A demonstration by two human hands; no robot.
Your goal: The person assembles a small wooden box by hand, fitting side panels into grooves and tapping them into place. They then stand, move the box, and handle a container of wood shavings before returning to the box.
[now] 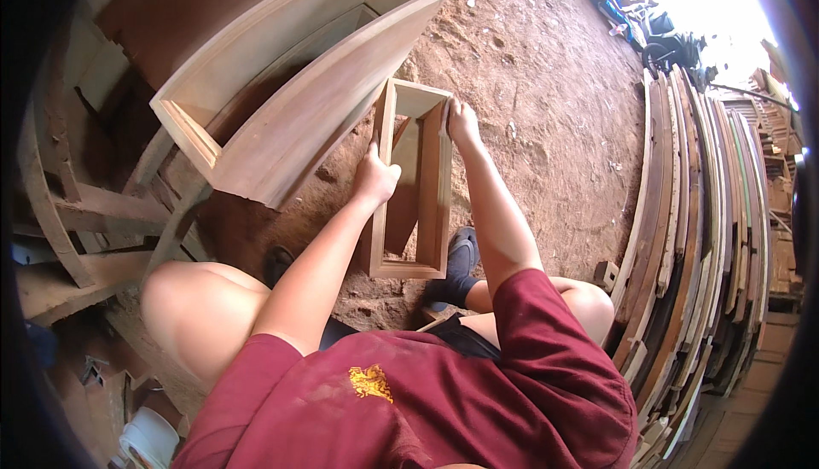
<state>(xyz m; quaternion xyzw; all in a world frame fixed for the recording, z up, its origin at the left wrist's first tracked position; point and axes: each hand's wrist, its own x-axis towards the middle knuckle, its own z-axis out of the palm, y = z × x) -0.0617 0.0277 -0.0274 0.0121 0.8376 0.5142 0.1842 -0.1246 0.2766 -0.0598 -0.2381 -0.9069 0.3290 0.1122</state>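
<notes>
Between my knees, a small rectangular wooden frame (pixel 433 196), deep-sided like a drawer without a bottom, is held up in both hands. My left hand (pixel 375 175) grips its left side, thumb over the edge. My right hand (pixel 463 124) is closed on its upper right corner, fingers partly hidden behind the wood. Through the frame's opening a reddish-brown surface and some ground show. A larger open wooden box (pixel 333 102) stands tilted just to the left, close to the frame's upper left side.
Bare earth ground (pixel 546 102) stretches ahead. Long wooden planks (pixel 682 238) are stacked along the right. On the left stand wooden chair-like frames (pixel 111 213), with a pale container (pixel 149 436) at lower left. Dark and blue objects (pixel 648 25) lie far right, near bright light.
</notes>
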